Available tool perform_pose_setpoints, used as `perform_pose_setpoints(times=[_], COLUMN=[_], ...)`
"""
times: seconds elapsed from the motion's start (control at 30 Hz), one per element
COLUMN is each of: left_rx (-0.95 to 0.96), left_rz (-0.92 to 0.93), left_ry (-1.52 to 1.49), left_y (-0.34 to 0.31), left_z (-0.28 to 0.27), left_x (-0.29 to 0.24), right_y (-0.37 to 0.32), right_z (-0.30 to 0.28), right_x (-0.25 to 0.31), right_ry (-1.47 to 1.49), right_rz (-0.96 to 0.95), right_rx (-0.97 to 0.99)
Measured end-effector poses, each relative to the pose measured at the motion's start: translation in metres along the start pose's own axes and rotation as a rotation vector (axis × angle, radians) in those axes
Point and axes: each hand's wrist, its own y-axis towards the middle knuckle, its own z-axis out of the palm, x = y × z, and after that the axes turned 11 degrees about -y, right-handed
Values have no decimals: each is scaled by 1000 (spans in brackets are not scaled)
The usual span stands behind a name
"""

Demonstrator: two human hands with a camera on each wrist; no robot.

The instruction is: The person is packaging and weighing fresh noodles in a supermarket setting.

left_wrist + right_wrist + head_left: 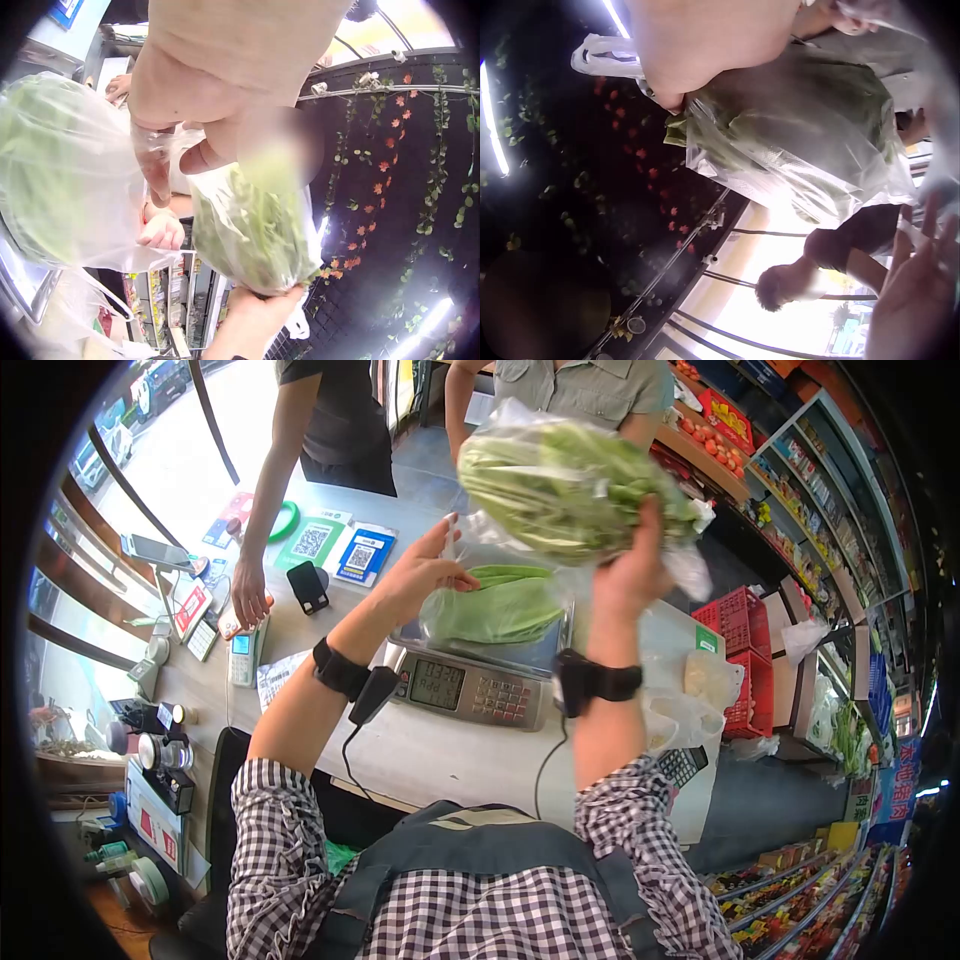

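A clear bag of leafy greens (pixel 560 485) is held up by my right hand (pixel 630 575), thumb over its near side; the right wrist view shows the bag (pixel 795 127) beneath the hand (pixel 712 45). On the scale (pixel 470 690) lies a second bag, with flat green pods (pixel 500 605). Just beside it my left hand (pixel 415 575) has its fingers spread. Up close in the left wrist view, a thin strip of clear plastic crosses the fingers of that hand (pixel 187 112), near the bag of pods (pixel 45 165).
Two people stand across the counter (pixel 380 745); one reaches a hand (pixel 250 595) toward a card terminal (pixel 243 658). Payment code cards (pixel 362 555) and a black phone (pixel 308 588) lie left of the scale. Red crates (pixel 748 690) and shelves stand at the right.
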Motion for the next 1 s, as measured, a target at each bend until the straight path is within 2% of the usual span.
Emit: perform_pose_setpoints(times=[0.03,0.07,0.13,0.17,0.23,0.3,0.37,0.4,0.43,0.5,0.53,0.6,0.63,0.7,0.73,0.77,0.83,0.87,0.9,0.97,1.0], left_rx=[3,44,97,95,46,67,120,144,155,151,114,104,89,103,103,105,156,205,218,182,174], left_rz=[9,28,-7,-1,6,12,106,75,72,58,114,144,176,208,193,173,148,136,133,150,142], left_ry=[3,-9,-67,-67,-97,-84,77,167,167,97,82,10,-64,-136,-188,-239,-250,-264,-261,-232,-230], left_y=[-2,-4,-6,-8,-12,-14,-19,-22,-25,-31,-34,-34,-33,-33,-36,-39,-39,-36,-31,-19,-11], left_z=[-2,-5,-15,-17,-15,-10,-1,0,2,7,11,4,-1,-7,-3,0,2,3,4,9,14], left_x=[-1,-1,1,4,15,23,19,15,12,8,6,8,9,11,7,5,1,-1,-2,-2,-4], right_y=[2,1,-13,-18,-20,-17,-10,-6,-3,4,4,6,9,14,12,9,8,6,0,-15,-14], right_z=[1,-3,-15,-21,-34,-38,-32,-27,-23,-22,-26,-33,-38,-54,-53,-46,-35,-35,-35,-38,-36], right_x=[-22,-35,-49,-48,-40,-41,-45,-52,-66,-103,-125,-160,-160,-157,-147,-132,-103,-102,-101,-97,-94], right_ry=[110,118,-33,-30,-261,-330,-251,-159,-162,-141,-139,-534,-530,-1438,-1577,-1580,-1700,-1791,-1795,-1796,-1953], right_rz=[-91,-98,-145,-148,-102,-80,118,248,242,610,610,692,690,50,-71,-63,-169,-414,-411,-904,-520], right_rx=[47,52,207,212,339,363,384,375,366,380,372,398,391,752,731,725,808,833,818,923,1057])
